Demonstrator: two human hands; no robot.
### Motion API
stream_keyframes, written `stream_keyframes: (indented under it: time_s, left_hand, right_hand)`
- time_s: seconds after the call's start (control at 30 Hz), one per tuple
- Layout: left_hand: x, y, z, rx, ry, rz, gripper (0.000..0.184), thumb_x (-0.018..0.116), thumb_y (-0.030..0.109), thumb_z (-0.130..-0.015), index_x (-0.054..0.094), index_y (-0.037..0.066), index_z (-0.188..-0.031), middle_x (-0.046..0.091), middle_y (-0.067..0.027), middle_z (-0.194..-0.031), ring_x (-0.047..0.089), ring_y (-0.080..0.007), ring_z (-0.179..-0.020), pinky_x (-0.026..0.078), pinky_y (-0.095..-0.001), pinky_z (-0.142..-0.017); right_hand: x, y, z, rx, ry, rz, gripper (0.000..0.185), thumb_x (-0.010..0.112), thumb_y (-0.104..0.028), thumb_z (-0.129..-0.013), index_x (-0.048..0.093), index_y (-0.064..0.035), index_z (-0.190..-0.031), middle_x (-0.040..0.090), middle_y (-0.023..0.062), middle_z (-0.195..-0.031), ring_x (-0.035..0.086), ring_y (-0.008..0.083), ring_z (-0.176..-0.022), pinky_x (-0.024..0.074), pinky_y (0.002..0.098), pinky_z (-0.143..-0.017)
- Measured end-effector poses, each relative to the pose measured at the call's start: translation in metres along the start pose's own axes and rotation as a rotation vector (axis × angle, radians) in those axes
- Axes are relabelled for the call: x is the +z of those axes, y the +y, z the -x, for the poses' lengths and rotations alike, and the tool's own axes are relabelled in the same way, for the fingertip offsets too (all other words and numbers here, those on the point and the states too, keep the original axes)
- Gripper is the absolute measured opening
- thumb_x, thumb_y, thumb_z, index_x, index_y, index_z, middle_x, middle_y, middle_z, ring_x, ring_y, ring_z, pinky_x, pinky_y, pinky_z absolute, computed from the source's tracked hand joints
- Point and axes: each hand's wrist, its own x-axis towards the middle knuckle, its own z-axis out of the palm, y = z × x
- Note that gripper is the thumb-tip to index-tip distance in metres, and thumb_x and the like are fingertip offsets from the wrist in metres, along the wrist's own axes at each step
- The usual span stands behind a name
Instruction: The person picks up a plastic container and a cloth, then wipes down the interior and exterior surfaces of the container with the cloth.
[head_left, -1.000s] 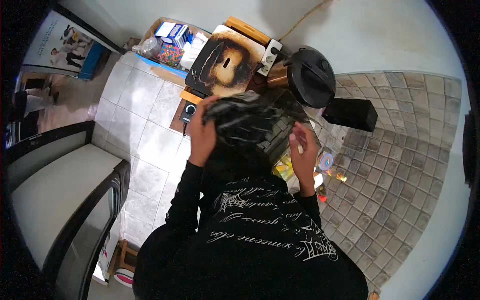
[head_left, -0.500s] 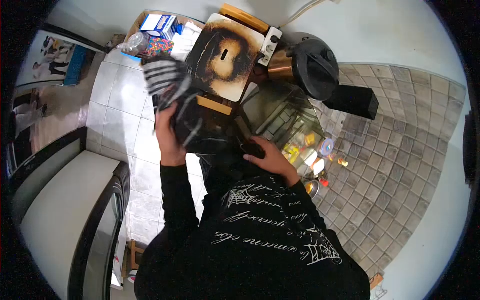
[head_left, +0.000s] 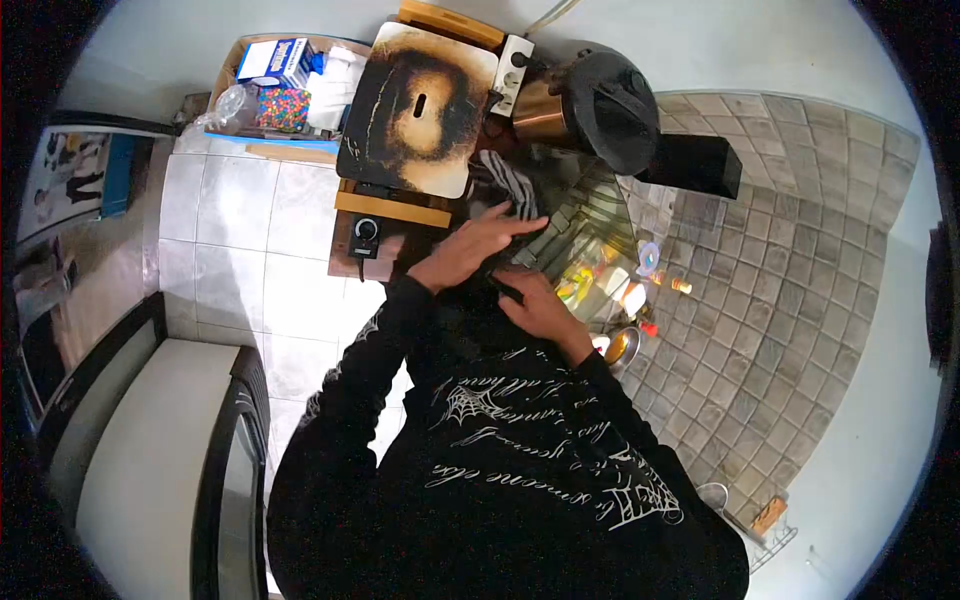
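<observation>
Near the centre, my left hand [head_left: 470, 250] reaches across with its index finger stretched out over the edge of the glass top [head_left: 590, 205]. Just beyond its fingers lies a dark cloth with white stripes [head_left: 510, 183], partly hidden by the hand; whether they touch is unclear. Below and to the right, my right hand [head_left: 545, 308] is bent, thumb and fingers drawn round something dark at the front of my black shirt [head_left: 530, 440]. What it holds is too dark to make out.
A scorched board [head_left: 418, 108] lies behind, above a dial control [head_left: 366, 232]. To its right are a power strip [head_left: 512, 75], a copper-coloured pot with a black lid [head_left: 612, 110] and a black box [head_left: 690, 166]. A supply box [head_left: 215, 122] stands left.
My left hand has come from the left to the centre, and the striped cloth has moved right with it, now beyond the fingers. My right hand has stayed nearly in place since half a second ago.
</observation>
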Motion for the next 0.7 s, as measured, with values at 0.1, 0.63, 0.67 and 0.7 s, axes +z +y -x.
stream_keyframes:
  time_s: [0.1, 0.63, 0.67, 0.7]
  left_hand:
    - [0.001, -0.01, -0.026, 0.024, -0.07, -0.193, 0.064, 0.029, 0.044, -0.116, 0.025, 0.01, -0.17, 0.028, -0.0102, -0.176, 0.034, -0.0321, -0.158, 0.008, -0.0498, -0.134]
    - [0.014, -0.056, -0.026, -0.203, 0.061, -0.434, 0.067, 0.026, 0.047, -0.116, 0.025, 0.008, -0.17, 0.032, -0.0211, -0.171, 0.03, -0.0454, -0.155, 0.016, -0.052, -0.131]
    - [0.018, -0.052, -0.021, -0.162, 0.054, -0.48, 0.063, 0.03, 0.04, -0.116, 0.025, 0.007, -0.17, 0.034, -0.022, -0.17, 0.032, -0.0412, -0.157, 0.017, -0.0519, -0.131]
    - [0.02, -0.038, -0.022, -0.162, 0.055, -0.479, 0.063, 0.03, 0.04, -0.116, 0.025, 0.007, -0.17, 0.034, -0.022, -0.17, 0.032, -0.0412, -0.157, 0.017, -0.0519, -0.131]
  right_hand:
    - [0.004, 0.0, -0.002, -0.042, 0.012, 0.015, 0.045, 0.069, -0.007, -0.087, 0.066, 0.0062, -0.13, 0.068, 0.0293, -0.13, 0.064, 0.0465, -0.123, 0.0509, 0.047, -0.107]
    - [0.001, 0.003, -0.008, -0.004, 0.01, -0.083, 0.042, 0.073, -0.01, -0.089, 0.068, 0.0022, -0.129, 0.069, 0.0261, -0.13, 0.064, 0.0476, -0.122, 0.0506, 0.0506, -0.108]
    - [-0.001, 0.002, -0.009, -0.003, 0.011, -0.084, 0.042, 0.073, -0.01, -0.089, 0.068, 0.0022, -0.129, 0.069, 0.0261, -0.13, 0.064, 0.0476, -0.122, 0.0506, 0.0506, -0.108]
    - [-0.004, 0.0, -0.01, -0.084, 0.037, -0.07, 0.037, 0.073, -0.008, -0.089, 0.069, 0.0031, -0.125, 0.07, 0.0263, -0.124, 0.065, 0.0473, -0.118, 0.0517, 0.0494, -0.104]
